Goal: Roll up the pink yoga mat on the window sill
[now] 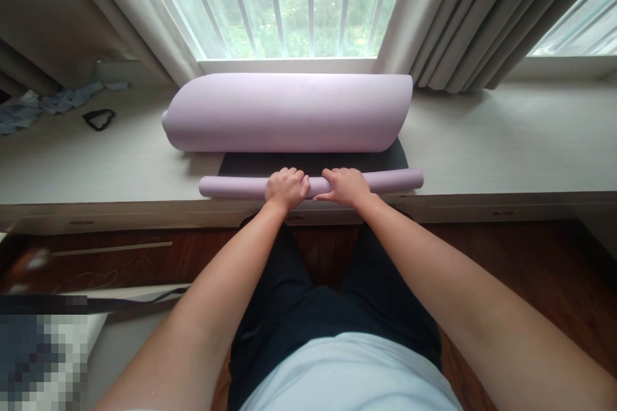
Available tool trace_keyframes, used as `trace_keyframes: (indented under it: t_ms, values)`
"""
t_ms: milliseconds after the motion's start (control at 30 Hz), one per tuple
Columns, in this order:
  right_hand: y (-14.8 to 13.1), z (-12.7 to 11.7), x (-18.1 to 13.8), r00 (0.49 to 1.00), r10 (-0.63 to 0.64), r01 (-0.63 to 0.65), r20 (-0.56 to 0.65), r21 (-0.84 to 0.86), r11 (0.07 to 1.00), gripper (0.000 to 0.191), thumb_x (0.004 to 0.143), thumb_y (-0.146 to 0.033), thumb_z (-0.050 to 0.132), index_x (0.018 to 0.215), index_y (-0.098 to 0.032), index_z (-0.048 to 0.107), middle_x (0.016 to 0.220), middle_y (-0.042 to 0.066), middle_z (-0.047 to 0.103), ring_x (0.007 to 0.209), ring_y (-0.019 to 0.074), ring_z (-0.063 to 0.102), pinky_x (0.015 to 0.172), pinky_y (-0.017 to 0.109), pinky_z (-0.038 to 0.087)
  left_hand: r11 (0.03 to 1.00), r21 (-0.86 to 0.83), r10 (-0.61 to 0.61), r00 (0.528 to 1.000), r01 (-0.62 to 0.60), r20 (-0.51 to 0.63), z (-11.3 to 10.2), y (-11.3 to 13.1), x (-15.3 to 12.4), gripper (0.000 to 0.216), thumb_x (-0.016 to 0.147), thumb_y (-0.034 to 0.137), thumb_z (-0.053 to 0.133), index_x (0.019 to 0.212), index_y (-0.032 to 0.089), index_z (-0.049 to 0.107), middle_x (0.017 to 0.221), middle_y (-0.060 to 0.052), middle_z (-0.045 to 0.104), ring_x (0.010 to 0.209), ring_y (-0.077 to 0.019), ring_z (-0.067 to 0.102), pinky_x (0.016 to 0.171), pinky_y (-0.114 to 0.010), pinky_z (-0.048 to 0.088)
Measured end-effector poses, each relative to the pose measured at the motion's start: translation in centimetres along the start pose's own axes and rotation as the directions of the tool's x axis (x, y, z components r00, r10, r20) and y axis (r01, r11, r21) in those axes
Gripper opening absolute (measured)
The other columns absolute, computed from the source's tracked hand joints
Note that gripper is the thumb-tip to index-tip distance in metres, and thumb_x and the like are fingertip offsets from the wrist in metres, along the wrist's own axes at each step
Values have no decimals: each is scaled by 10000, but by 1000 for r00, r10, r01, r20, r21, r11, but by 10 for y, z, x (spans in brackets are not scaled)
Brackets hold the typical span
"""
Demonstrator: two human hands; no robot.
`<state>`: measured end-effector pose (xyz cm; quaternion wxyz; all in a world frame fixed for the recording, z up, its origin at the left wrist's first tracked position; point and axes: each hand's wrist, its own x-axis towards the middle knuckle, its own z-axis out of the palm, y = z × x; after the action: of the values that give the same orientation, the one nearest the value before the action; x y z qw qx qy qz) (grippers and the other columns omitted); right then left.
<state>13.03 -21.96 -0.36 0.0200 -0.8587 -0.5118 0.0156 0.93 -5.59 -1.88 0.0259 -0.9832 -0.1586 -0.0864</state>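
A lilac yoga mat lies across a pale window bench. Its near end is wound into a thin tight roll (390, 181), and its far part bulges in a big loose fold (289, 112) below the window. Between the two, the mat's dark underside (308, 162) shows. My left hand (286, 187) and my right hand (345, 185) sit side by side on the middle of the thin roll, fingers curled over it and gripping.
The bench (506, 141) runs the full width, with its front edge just under the roll. A black loop (99, 119) and blue-grey cloth (43, 106) lie at its far left. Curtains (463, 19) hang on either side of the barred window. Dark wood floor (530, 263) lies below.
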Motion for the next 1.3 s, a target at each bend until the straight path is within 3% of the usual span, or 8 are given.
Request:
trace_keyframes:
  t_ms: [100,167,467,733,833,1000,1133,1300]
  values:
    - [-5,10,-13,990,-3,-5,-140,-57,998,678,928,-802,486,1161,-185,646,1097,159,714,1031,306,641,829,374,369,1000,13,17,999,-16,-37,0,2,-6,397,1028,412,405,993,176,723,1025,-136,728,1004,-323,647,778,-436,412]
    - [-7,14,-18,985,4,-16,-173,-68,998,646,941,-773,498,1153,-181,650,1097,164,707,1035,305,627,842,379,351,1000,3,-3,1000,3,-25,-2,4,-7,399,1028,412,400,995,176,721,1018,-140,735,992,-330,652,793,-444,410]
    - [-5,7,-8,994,2,-6,-106,-41,999,734,902,-851,475,1150,-182,648,1069,161,723,991,305,668,812,369,384,997,-31,-72,995,75,72,-9,7,4,477,1020,440,379,979,171,772,1012,-150,774,963,-330,714,801,-421,451]
    - [3,-3,11,997,46,-48,64,31,998,785,804,-941,491,1093,-231,662,1019,106,752,896,289,702,718,335,406,982,-79,-146,954,172,263,-17,2,25,520,989,474,378,970,213,827,970,-144,793,901,-345,741,730,-399,470]
    - [1,4,4,999,31,-31,-11,4,1000,739,847,-891,500,1090,-212,659,1029,121,743,899,286,685,742,347,393,988,-71,-118,972,135,202,-13,2,18,522,1000,469,370,952,192,809,959,-146,784,896,-341,730,734,-410,460]
    - [-6,24,-17,976,-4,-11,-219,-70,997,636,932,-772,486,1098,-180,649,1066,155,707,995,306,623,826,386,341,999,-24,-29,1000,29,-4,0,4,-7,435,1014,419,383,994,166,737,1000,-156,748,973,-334,679,814,-452,426]
    - [-8,26,-21,972,13,-30,-233,-68,997,592,932,-739,524,1105,-187,650,1080,150,698,999,297,595,841,384,316,1000,-27,-16,999,15,-43,3,4,-13,404,1016,407,393,982,173,721,1005,-153,737,981,-335,657,825,-462,407]
    - [-8,15,-16,983,19,-30,-185,-56,998,633,891,-783,578,1146,-209,656,1078,126,704,997,286,620,822,369,325,998,-27,-53,999,53,7,-4,6,-5,420,1016,414,394,986,171,736,1007,-145,754,968,-333,679,800,-448,415]
